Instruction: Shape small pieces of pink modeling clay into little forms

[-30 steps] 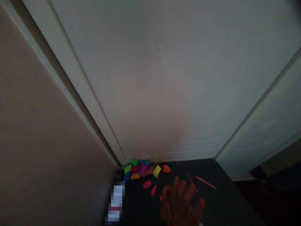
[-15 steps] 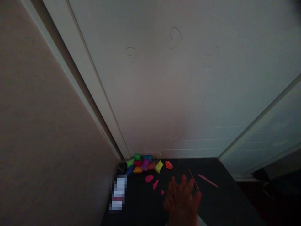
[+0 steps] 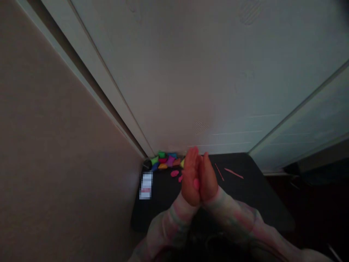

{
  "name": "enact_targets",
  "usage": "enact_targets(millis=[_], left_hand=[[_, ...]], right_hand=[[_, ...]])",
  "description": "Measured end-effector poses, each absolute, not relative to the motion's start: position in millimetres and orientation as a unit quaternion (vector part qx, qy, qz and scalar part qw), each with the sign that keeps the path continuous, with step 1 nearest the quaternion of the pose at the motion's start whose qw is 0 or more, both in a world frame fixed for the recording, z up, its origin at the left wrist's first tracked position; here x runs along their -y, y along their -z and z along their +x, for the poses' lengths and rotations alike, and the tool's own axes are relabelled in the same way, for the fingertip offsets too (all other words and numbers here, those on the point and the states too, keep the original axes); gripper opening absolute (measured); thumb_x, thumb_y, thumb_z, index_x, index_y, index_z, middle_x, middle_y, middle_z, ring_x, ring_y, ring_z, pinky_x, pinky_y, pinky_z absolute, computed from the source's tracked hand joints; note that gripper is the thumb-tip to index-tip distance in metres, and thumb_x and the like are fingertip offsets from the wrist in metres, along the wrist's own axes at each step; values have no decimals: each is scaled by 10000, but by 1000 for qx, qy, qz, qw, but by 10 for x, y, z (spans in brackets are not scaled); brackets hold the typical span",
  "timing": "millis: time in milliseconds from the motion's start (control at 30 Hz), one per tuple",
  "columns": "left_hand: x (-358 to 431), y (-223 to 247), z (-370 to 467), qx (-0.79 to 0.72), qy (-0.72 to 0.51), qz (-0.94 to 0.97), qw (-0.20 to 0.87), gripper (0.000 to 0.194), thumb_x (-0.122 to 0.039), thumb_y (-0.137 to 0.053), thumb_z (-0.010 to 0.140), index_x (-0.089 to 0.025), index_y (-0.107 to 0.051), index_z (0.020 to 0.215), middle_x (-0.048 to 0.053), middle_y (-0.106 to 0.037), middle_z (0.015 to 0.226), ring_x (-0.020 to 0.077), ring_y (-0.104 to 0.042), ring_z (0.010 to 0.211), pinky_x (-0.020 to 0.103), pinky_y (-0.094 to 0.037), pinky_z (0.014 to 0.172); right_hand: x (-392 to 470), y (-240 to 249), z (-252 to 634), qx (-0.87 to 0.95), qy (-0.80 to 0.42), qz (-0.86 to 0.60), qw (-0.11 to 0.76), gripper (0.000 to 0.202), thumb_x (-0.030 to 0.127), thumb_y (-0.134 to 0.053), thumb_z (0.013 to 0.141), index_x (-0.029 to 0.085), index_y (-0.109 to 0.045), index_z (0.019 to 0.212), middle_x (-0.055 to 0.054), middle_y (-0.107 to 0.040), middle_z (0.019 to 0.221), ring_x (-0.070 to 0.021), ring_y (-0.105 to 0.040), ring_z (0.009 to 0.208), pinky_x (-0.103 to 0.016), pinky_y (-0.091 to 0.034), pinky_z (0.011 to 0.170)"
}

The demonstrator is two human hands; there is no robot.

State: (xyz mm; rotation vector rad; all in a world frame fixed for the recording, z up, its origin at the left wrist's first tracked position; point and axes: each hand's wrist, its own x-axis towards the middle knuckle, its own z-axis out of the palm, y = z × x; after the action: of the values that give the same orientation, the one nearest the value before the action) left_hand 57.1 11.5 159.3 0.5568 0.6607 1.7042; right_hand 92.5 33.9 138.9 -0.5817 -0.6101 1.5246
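Observation:
My left hand (image 3: 191, 178) and my right hand (image 3: 208, 178) are raised over the dark table, palms facing, heels of the hands together and fingers stretched out. Between the palms sits a small pink lump (image 3: 196, 183), touched by both. Behind my left hand a flat pink piece (image 3: 175, 173) lies on the table, with another pink bit (image 3: 180, 178) partly hidden by that hand. To the right of my hands lie a thin pink stick (image 3: 219, 172) and a pink knife-like tool (image 3: 233, 173).
Several coloured packets (image 3: 171, 161) lie at the back left of the dark table (image 3: 256, 203), against a white panel (image 3: 218, 91). A blurred-out white item (image 3: 146, 185) is at the left edge. A brown wall (image 3: 68, 163) rises on the left.
My hands, overlapped and low in the view before, now stand palm to palm with the pink lump visible between them. The view has shifted, showing both sleeves and more of the table.

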Motion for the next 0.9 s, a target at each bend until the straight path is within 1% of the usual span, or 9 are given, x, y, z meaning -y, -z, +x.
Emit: enact_targets(millis=[67, 167, 233, 333, 467, 567, 700, 833, 900], left_hand=[[-165, -1707, 513, -256, -735, 218, 589, 620, -673, -283, 800, -270, -570, 1174, 66, -571, 1268, 235, -441, 1253, 393, -328, 1044], [-204, -1869, 412, -187, -719, 132, 656, 652, -645, -258, 823, -225, -472, 1273, 107, -563, 1271, 213, -478, 1227, 364, -328, 1038], [-198, -1943, 359, -155, -710, 115, 678, 667, -649, -248, 821, -235, -420, 1314, 103, -561, 1274, 208, -482, 1224, 359, -328, 1035], [-164, -2004, 333, -122, -702, 135, 689, 688, -670, -241, 808, -263, -373, 1347, 82, -568, 1268, 203, -461, 1242, 363, -325, 1038], [-108, -2062, 367, -122, -697, 172, 685, 732, -709, -209, 785, -296, -306, 1382, 50, -556, 1287, 186, -388, 1296, 357, -306, 1052], [-76, -2091, 390, -141, -697, 194, 676, 766, -738, -152, 766, -317, -270, 1395, 33, -535, 1312, 185, -341, 1324, 370, -299, 1058], [-70, -2076, 382, -136, -695, 202, 677, 758, -742, -143, 763, -327, -307, 1375, 27, -535, 1313, 186, -340, 1325, 384, -310, 1055], [-104, -2040, 356, -134, -688, 207, 683, 734, -731, -161, 775, -319, -350, 1352, 30, -534, 1317, 184, -364, 1312, 384, -314, 1059], [-107, -2022, 356, -163, -680, 242, 673, 737, -718, -116, 787, -312, -332, 1364, 40, -519, 1333, 197, -379, 1304, 404, -320, 1058]], right_hand=[[-344, -1484, 947, 253, -696, -255, 622, 382, 464, -457, 879, 158, -571, 1076, -82, -600, 1123, -211, -589, 1001, -429, -487, 841], [-215, -1618, 966, 254, -730, -252, 582, 357, 371, -553, 846, 197, -540, 1157, -84, -555, 1245, -223, -565, 1075, -455, -465, 900], [-90, -1688, 980, 261, -757, -248, 546, 451, 327, -658, 760, 261, -533, 1189, -61, -510, 1336, -223, -536, 1150, -430, -439, 963], [49, -1756, 1007, 273, -794, -238, 489, 623, 241, -735, 669, 230, -501, 1247, -86, -489, 1364, -248, -501, 1207, -437, -400, 1014], [101, -1788, 1051, 295, -813, -232, 445, 458, 269, -707, 711, 156, -595, 1141, -116, -612, 1226, -255, -534, 1174, -432, -366, 1041], [99, -1793, 1082, 317, -805, -239, 442, 407, 271, -711, 714, 173, -623, 1099, -93, -647, 1176, -247, -557, 1145, -420, -367, 1040], [97, -1769, 1100, 348, -793, -243, 438, 398, 281, -694, 737, 204, -606, 1117, -73, -620, 1222, -235, -547, 1157, -407, -386, 1024], [105, -1731, 1110, 367, -789, -246, 428, 481, 289, -712, 718, 200, -567, 1168, -95, -546, 1309, -248, -492, 1215, -421, -368, 1033], [98, -1739, 1113, 383, -775, -258, 432, 535, 353, -705, 715, 218, -538, 1204, -104, -525, 1327, -256, -485, 1221, -438, -381, 1019]])
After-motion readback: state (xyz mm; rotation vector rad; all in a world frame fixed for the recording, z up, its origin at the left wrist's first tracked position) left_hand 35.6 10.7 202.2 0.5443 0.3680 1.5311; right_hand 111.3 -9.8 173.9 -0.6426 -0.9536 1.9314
